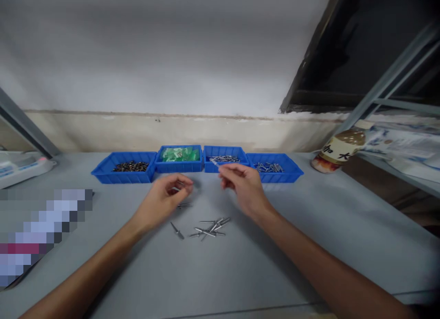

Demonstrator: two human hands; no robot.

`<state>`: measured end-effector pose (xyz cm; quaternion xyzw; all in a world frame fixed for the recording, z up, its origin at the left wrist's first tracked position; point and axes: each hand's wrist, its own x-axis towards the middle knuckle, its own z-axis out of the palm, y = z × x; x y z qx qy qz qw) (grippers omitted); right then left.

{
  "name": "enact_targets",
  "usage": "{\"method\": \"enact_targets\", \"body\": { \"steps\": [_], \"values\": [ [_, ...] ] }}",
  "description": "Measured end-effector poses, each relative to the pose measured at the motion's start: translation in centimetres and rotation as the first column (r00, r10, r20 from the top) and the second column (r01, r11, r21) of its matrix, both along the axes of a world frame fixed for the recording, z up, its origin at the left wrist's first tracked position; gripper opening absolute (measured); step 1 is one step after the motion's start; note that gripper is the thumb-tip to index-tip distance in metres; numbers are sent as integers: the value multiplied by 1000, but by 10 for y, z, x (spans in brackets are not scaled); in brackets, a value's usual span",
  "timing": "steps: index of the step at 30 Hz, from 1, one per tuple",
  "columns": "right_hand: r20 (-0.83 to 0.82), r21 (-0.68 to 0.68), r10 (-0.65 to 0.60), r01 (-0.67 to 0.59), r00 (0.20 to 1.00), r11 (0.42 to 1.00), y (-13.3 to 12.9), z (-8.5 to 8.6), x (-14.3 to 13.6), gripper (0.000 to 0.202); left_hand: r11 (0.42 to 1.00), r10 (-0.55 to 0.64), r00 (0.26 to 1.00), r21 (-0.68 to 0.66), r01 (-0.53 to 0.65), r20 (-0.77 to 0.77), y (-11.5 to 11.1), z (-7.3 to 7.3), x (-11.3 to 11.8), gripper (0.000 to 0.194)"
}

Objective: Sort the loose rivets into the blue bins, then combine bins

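My right hand [243, 186] pinches a slim silver blind rivet [215, 163] between thumb and forefinger, in front of the blue bin of long rivets [225, 167]. Across from it, my left hand [171, 194] is curled, with thumb and fingertips closed together above the table. Whatever it may hold is hidden. Below and between the hands lies a small pile of silver blind rivets [211, 229]. A single rivet [177, 230] lies left of the pile, and a few more rivets [184, 204] show just under my left hand.
Along the wall stand a blue bin of dark brassy parts [151, 176], a blue bin with green packets [178, 166] and a blue bin of short rivets [292, 172]. A drink bottle [338, 149] stands right. At left are a white device [24, 167] and a blurred-out panel [44, 232].
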<state>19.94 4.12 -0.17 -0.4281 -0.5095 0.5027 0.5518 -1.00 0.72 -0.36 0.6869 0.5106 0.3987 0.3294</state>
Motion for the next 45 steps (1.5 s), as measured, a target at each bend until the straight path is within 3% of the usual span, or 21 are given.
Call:
{"method": "enact_targets", "body": {
  "steps": [2, 4, 5, 8, 10, 12, 17, 22, 29, 35, 45],
  "values": [
    [-140, -24, -45, 42, 989, 999, 6, -1, 1, 48, 996, -26, 989, 79, 38, -143, 1, -1, -3, 16],
    [-154, 14, 31, -29, 988, 999, 4, -3, 1, 70, 991, -56, 976, 108, 80, -211, 2, -2, -7, 20],
    [-119, 35, 91, -87, 989, 996, 0, -4, 1, 72, 989, -73, 971, 106, 99, -226, 3, -2, -10, 23],
    [78, 55, 249, -254, 965, 966, -15, -7, -3, 41, 982, -135, 941, 86, 169, -311, 5, -1, -20, 27],
    [230, 62, 287, -308, 930, 949, -21, -9, -5, 19, 974, -175, 902, 66, 217, -394, 7, 0, -28, 24],
    [366, 93, 273, -326, 890, 941, -23, -10, -5, 10, 971, -193, 857, 32, 237, -478, 9, 0, -36, 20],
    [561, 216, 184, -358, 807, 909, -21, -11, -2, 9, 976, -210, 786, -79, 203, -582, 9, 1, -40, 12],
    [666, 264, 155, -426, 729, 866, -22, -10, -2, 13, 971, -238, 801, -100, 219, -549, 6, 4, -30, 8],
    [790, 326, 72, -516, 609, 792, -23, -9, -2, 16, 963, -253, 810, -55, 265, -529, 9, -4, -23, 7],
    [806, 348, 5, -481, 591, 805, -21, -16, -4, 8, 965, -247, 830, -52, 257, -500, 7, 1, -24, 5],
    [856, 277, 61, -554, 514, 785, -28, -19, -13, 6, 946, -304, 795, -65, 318, -526, 6, 0, -27, 9]
  ]
}}
